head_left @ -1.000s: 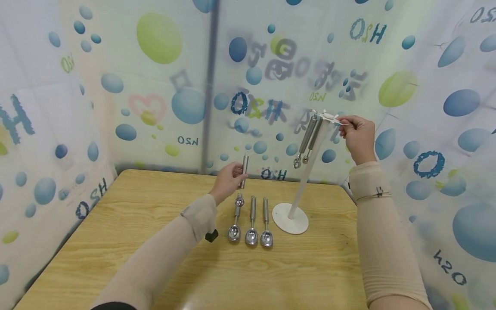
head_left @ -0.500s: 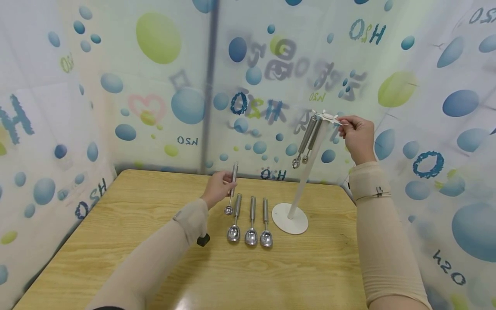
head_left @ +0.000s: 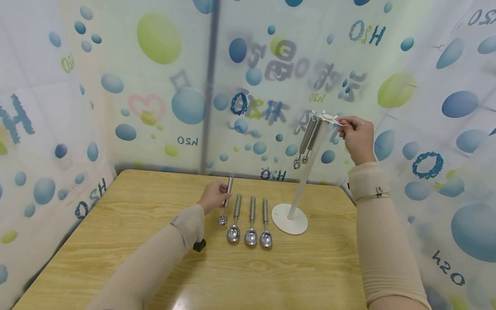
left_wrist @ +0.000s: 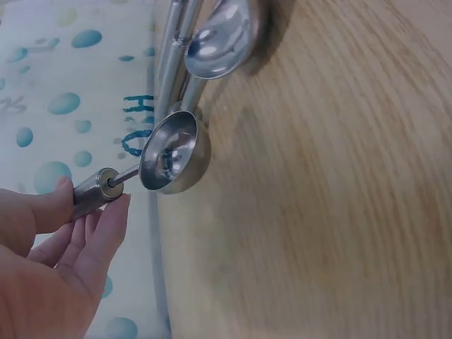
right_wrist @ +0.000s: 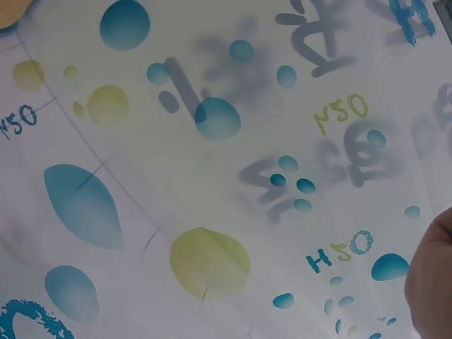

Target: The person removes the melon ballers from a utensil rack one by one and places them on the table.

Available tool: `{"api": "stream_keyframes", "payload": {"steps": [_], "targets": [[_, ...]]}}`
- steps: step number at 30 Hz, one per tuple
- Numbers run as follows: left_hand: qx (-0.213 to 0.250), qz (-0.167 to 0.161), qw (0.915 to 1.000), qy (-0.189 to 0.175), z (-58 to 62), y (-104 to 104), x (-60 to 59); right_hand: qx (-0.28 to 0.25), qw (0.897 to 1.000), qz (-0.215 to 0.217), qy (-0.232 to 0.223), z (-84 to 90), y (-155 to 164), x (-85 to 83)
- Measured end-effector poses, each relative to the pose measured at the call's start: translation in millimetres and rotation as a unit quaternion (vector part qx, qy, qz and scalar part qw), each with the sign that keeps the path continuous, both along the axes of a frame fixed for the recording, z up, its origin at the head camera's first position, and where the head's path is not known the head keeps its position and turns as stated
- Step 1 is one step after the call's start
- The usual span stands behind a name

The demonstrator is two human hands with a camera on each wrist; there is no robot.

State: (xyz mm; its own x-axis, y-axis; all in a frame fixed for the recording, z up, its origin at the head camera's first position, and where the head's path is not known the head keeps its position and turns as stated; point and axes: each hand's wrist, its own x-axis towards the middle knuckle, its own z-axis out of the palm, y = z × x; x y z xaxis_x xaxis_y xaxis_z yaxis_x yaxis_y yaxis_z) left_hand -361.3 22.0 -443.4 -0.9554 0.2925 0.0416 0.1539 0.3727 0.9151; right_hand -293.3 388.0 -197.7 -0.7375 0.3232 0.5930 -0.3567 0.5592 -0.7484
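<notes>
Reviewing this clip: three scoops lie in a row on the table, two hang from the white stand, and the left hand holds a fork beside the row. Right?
Not quite. The left hand holds a small metal scoop, not a fork; the left wrist view shows its round bowl. The rest stands: three scoops lie in a row on the table, and two scoops hang from the white stand.

Head view overlooks the table (head_left: 271,275); left wrist view shares it closely.

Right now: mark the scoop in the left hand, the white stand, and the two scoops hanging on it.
scoop in the left hand (head_left: 222,221), head view, on its small round bowl.
white stand (head_left: 289,218), head view, on its round base.
two hanging scoops (head_left: 307,138), head view, on the left one's handle.
</notes>
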Motion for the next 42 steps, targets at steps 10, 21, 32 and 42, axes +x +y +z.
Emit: {"api": "stream_keyframes", "payload": {"steps": [10,21,32,42], "targets": [[-0.048,0.016,0.9981,-0.036,-17.5,-1,-1.8,0.001,1.000,-0.002,0.005,-0.3,-1,-0.3],[-0.041,0.013,0.9964,-0.073,-28.0,-1,-2.8,0.003,1.000,0.001,0.008,-0.2,-3,0.6],[-0.107,0.052,0.9916,-0.052,-33.0,5,1.7,0.003,1.000,0.004,0.002,0.8,-1,-1.5],[-0.171,0.033,0.9843,-0.024,-31.6,5,3.9,0.003,1.000,0.002,0.002,0.9,-2,0.9]]}}
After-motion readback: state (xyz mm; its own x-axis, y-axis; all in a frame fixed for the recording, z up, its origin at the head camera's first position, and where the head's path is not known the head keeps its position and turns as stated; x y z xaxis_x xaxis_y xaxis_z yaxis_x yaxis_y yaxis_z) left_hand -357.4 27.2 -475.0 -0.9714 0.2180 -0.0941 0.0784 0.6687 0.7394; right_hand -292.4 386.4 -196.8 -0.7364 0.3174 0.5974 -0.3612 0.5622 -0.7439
